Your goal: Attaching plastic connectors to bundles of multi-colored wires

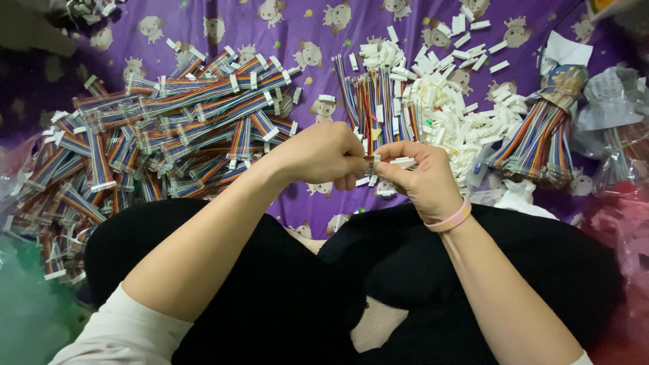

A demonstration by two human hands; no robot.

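The left hand and the right hand meet over the person's lap, above a purple cloth printed with small cartoon figures; between them sits a small white plug, at the middle of the view just below a loose bunch of wires; the right hand's grip is pinched shut on the plug, thumb over fingers; the left hand's grip is curled closed at the plug's near end, though what it pinches there is too small to tell; a pink band circles the right wrist; to the left lies a big heap of rainbow ribbon cables with white ends; to the right of the wires is a pile of loose white plugs; further right a tied bundle of coloured wires rests beside clear plastic bags.
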